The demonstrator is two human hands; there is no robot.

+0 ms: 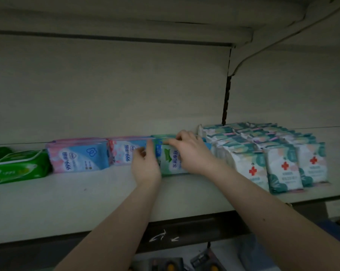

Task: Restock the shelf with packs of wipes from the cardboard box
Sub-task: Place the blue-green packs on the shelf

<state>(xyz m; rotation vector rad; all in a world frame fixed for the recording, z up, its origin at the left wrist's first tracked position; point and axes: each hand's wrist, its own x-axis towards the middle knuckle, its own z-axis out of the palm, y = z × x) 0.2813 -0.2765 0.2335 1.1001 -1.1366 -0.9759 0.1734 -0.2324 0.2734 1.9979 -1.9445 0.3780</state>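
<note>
I see a pale shelf [67, 202] with a dark front edge. Behind it is a plain grey-white back wall [106, 90]. On the right, a dark strip with small slots [226, 98] runs up the wall. A thin curved bar [236, 68] goes from its top up to the upper shelf [126, 14]. The light is dim. There are white scribbles [163, 236] on the dark edge.

shelf [71, 194]: matt, smooth painted metal | packs of wipes [171, 161]: glossy plastic film | back panel [106, 90]: matt
</note>
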